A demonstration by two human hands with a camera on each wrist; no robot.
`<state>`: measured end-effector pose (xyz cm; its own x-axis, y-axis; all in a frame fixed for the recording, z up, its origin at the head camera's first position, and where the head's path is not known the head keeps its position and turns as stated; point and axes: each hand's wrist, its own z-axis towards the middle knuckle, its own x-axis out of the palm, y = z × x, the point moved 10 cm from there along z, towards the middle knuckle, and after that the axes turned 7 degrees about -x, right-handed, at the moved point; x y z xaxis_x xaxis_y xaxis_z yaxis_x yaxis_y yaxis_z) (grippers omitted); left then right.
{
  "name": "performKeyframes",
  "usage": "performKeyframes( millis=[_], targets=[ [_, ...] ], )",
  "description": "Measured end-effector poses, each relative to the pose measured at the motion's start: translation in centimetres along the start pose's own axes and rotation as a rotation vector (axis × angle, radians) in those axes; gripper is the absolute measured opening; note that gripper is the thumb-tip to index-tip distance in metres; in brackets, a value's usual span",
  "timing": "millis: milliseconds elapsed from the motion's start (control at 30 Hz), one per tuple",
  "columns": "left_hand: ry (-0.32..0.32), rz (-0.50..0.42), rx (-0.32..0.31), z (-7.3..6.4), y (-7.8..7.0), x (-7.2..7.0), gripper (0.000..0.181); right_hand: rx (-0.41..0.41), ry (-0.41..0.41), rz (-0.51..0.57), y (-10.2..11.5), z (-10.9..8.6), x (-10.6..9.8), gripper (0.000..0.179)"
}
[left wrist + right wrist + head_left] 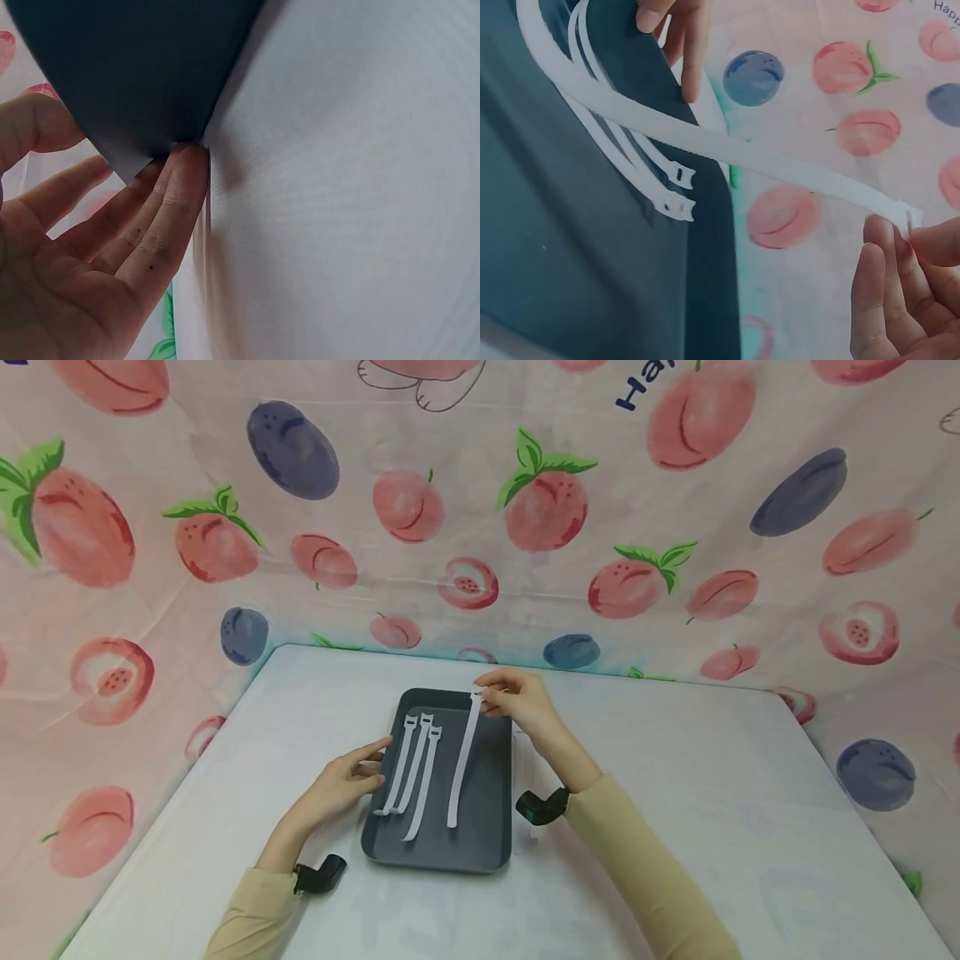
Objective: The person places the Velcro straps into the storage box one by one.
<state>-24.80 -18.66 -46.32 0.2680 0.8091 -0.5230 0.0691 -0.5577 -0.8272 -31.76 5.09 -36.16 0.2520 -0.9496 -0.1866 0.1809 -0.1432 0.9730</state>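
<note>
My right hand (517, 697) pinches the slotted head of a white strap-type cable tie (465, 760) between thumb and fingers. The strap hangs over the right half of a dark grey tray (480, 852), its tail reaching down toward the tray's middle. In the right wrist view the held strap (727, 150) curves across above the others. Three more white cable ties (415, 768) lie side by side in the tray's left half, slotted heads at the far end. My left hand (341, 785) rests its fairly straight fingers (169, 210) against the tray's left side.
The tray stands on a white-covered table (675, 827). A fruit-printed cloth (465, 443) hangs behind and at the sides. Black wrist cameras (543, 807) sit on both wrists, the right one close beside the tray's right edge.
</note>
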Motion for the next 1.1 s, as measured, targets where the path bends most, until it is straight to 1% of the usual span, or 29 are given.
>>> performKeyframes(
  millis=[333,433,667,800,933,1000,1100],
  targets=[
    [0.0,0.003,0.018,0.0,-0.2,-0.1,0.06,0.061,-0.015,0.05,-2.2,1.1,1.3,0.026],
    [-0.004,0.0,0.011,0.0,-0.1,-0.1,0.06,0.079,-0.018,0.06,-2.8,1.4,1.6,0.025],
    [-0.001,0.008,0.048,-0.1,-0.3,-0.1,0.059,0.118,-0.027,0.076,-4.4,2.0,2.4,0.025],
    [-0.007,0.007,0.046,-0.1,-0.2,-0.1,0.06,0.151,-0.041,0.087,-5.4,2.3,2.7,0.024],
    [0.002,-0.007,0.036,0.0,-0.1,-0.1,0.06,0.177,-0.05,0.07,-6.2,2.6,2.9,0.023],
    [0.008,-0.007,0.045,0.0,-0.2,-0.1,0.06,0.198,-0.047,0.055,-6.3,2.6,3.0,0.023],
    [0.01,-0.008,0.052,-0.1,-0.3,-0.1,0.06,0.227,-0.053,0.031,-7.0,2.9,3.2,0.022]
  ],
)
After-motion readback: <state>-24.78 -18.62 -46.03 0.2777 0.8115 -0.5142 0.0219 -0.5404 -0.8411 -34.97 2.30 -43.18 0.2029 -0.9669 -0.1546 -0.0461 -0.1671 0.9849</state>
